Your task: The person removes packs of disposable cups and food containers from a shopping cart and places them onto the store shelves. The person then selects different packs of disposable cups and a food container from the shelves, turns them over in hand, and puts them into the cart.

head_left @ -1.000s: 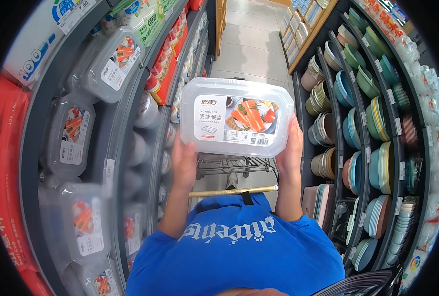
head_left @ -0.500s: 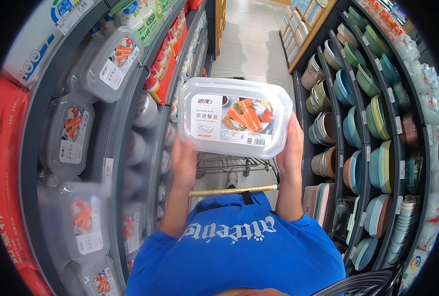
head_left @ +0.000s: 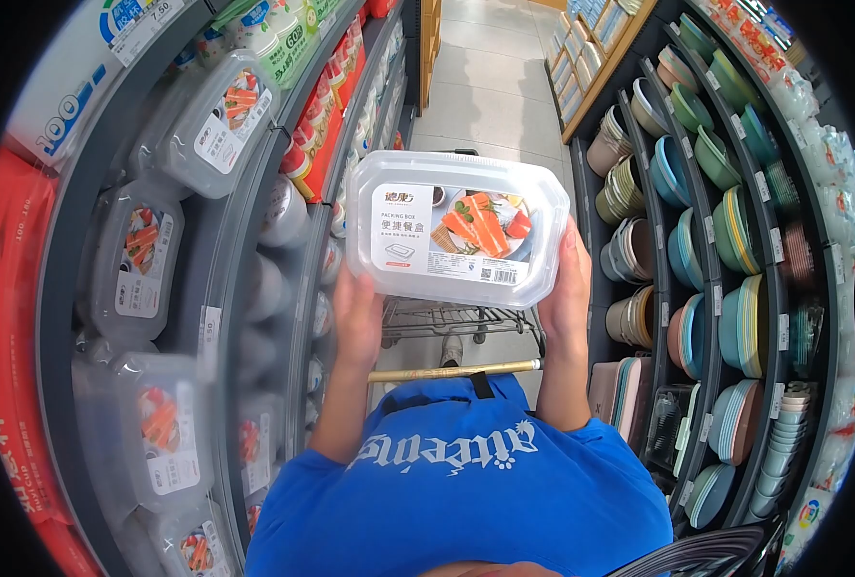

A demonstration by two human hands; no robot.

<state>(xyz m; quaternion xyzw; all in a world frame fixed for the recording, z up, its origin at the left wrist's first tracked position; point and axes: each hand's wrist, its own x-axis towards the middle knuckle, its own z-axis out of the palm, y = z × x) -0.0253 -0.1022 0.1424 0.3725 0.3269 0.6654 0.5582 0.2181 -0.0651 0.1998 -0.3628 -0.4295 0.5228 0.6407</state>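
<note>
A pack of clear plastic food containers (head_left: 458, 288) is held up in front of my chest, its labelled lid facing me. The label shows salmon slices and the words "PACKING BOX". My left hand (head_left: 358, 313) grips its lower left side, with the fingers partly hidden behind it. On the lower right side, my right hand (head_left: 567, 288) is closed round the edge. Beneath the pack is a metal shopping cart (head_left: 418, 319), with its yellowish handle bar (head_left: 509, 366) close to my waist; neither hand touches the bar.
The left shelf holds similar container packs (head_left: 144, 264), red packages (head_left: 326, 115) and pale rounded items. Stacked bowls and basins (head_left: 735, 226) fill the right shelves, with cups (head_left: 772, 471) lower down. A tiled aisle floor (head_left: 476, 77) runs ahead between them.
</note>
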